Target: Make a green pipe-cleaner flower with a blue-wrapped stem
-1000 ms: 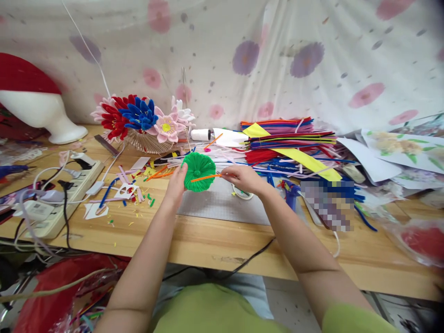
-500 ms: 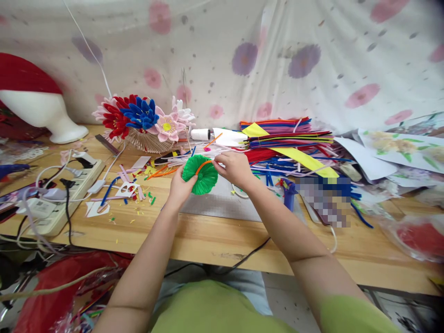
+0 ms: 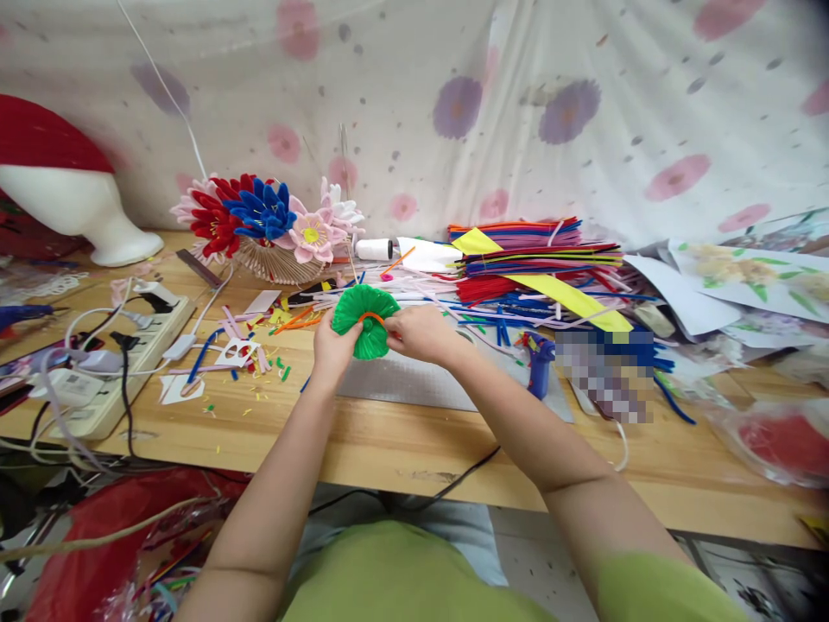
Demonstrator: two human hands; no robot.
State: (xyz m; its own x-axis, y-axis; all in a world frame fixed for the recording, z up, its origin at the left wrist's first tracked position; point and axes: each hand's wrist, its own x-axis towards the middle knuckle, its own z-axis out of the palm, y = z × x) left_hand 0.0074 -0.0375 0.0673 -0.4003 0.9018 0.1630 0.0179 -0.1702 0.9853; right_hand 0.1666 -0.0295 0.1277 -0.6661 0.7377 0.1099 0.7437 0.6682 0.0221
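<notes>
Green disc (image 3: pixel 371 338) pinched by left hand (image 3: pixel 332 347), orange strip (image 3: pixel 371 314) bent across it; one end hidden inside closed right hand (image 3: pixel 420 333)

We can read no words, brands or numbers in the frame. Toward the left edge, we make out a small patch of print on the white adapter (image 3: pixel 65 394) at the power strip (image 3: pixel 104 418), too tiny for us to decipher. Right of centre, we find a pixelated patch (image 3: pixel 605 377), unreadable.
</notes>
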